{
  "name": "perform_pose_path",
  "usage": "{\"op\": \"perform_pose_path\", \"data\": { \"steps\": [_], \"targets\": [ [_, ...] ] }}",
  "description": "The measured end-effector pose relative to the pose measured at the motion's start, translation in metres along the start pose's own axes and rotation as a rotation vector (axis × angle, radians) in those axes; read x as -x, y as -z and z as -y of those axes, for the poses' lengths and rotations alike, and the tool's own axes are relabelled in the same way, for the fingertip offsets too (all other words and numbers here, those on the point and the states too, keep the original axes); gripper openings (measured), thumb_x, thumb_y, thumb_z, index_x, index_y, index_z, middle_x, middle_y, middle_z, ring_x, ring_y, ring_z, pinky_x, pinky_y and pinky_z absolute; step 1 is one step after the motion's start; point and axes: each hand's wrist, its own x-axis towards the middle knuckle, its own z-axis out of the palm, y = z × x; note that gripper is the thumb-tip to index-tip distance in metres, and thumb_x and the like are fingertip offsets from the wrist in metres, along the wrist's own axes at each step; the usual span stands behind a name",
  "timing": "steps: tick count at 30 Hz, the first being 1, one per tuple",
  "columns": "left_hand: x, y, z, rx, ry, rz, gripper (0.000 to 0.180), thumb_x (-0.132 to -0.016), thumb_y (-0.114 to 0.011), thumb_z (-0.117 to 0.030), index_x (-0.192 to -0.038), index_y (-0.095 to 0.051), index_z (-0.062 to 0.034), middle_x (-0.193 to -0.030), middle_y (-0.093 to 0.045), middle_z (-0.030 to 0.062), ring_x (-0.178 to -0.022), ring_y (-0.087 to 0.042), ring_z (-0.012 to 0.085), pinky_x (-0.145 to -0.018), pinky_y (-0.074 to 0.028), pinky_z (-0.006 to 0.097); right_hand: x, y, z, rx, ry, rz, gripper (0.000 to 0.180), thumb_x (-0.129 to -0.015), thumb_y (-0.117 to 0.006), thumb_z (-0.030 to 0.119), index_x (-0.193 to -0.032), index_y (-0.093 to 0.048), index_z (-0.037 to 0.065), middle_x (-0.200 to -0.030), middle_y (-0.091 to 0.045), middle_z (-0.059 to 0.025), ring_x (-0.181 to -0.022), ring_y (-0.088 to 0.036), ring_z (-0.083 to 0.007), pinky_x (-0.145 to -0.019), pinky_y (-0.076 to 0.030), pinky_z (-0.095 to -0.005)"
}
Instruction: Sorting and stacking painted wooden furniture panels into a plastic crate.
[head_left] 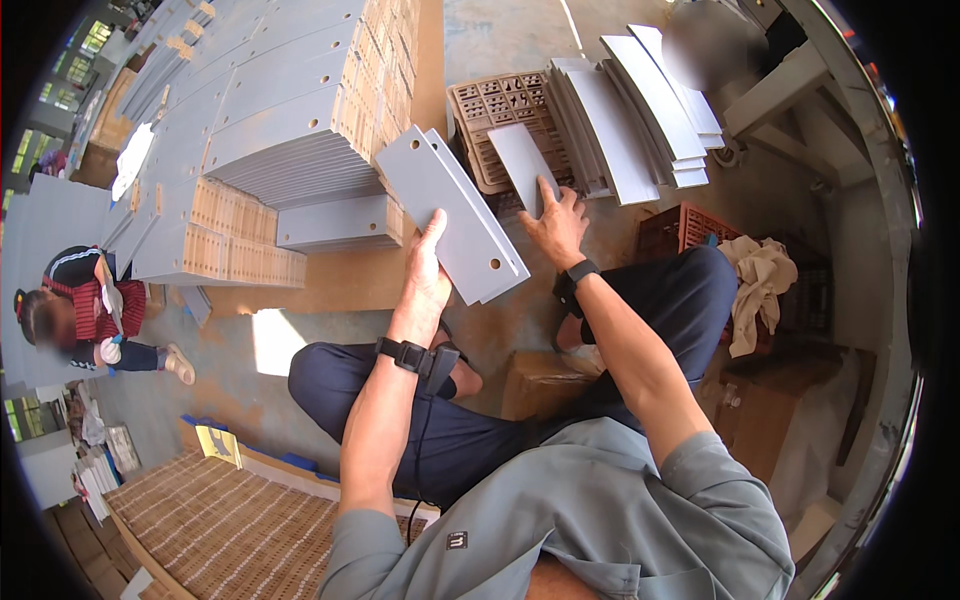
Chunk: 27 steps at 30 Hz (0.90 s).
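Note:
My left hand [430, 268] is closed round the lower edge of a small stack of flat grey boards [450, 215], held at a slant. The top board has a round hole near each end. Another grey board [520, 158] lies tilted over the edge of a brown plastic crate [480, 105]. At this board's near end is my right hand [557, 228], with the index finger on its face and the thumb by its left edge; its underside is hidden. Both of my wrists wear black straps.
Large stacks of grey drilled boards [270, 95] rise at the left on brown sheets. More grey boards [625, 130] lean in a row right of the crate. A red crate [680, 228] with beige cloth [755, 280] stands by my right knee. A person [90, 310] sits far left.

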Motion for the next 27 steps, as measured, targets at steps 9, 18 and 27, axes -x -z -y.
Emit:
{"op": "perform_pose_path", "data": {
  "steps": [9,18,27],
  "targets": [
    [-0.002,-0.009,0.004,-0.015,0.025,0.053,0.061,-0.096,-0.068,-0.031,-0.144,-0.043,-0.002,-0.131,-0.057,0.0098,-0.12,-0.056,0.0218,-0.1,-0.051,0.038,0.001,0.003,-0.013,-0.002,0.033,0.163,0.078,-0.079,-0.075,0.037,-0.148,-0.044,0.016,-0.139,-0.044,-0.0263,-0.123,-0.047,-0.046,-0.097,-0.045,-0.0566],
    [0.01,-0.033,-0.006,-0.077,-0.054,0.11,0.065,-0.097,-0.067,-0.033,-0.149,-0.037,-0.0074,-0.134,-0.054,0.0083,-0.123,-0.054,0.0211,-0.102,-0.049,0.038,-0.033,0.125,0.002,0.107,0.254,-0.194,0.07,-0.081,-0.074,0.035,-0.142,-0.051,0.009,-0.137,-0.047,-0.0284,-0.123,-0.047,-0.0444,-0.102,-0.042,-0.0512],
    [0.004,-0.038,0.011,-0.056,-0.09,0.216,0.053,-0.099,-0.063,-0.03,-0.144,-0.044,-0.008,-0.131,-0.057,0.0066,-0.125,-0.053,0.0204,-0.105,-0.046,0.039,0.016,0.103,0.016,-1.485,-0.218,0.976,0.083,-0.096,-0.052,0.065,-0.15,-0.04,0.003,-0.146,-0.05,-0.0185,-0.132,-0.048,-0.0271,-0.106,-0.045,-0.0425]
  ]
}}
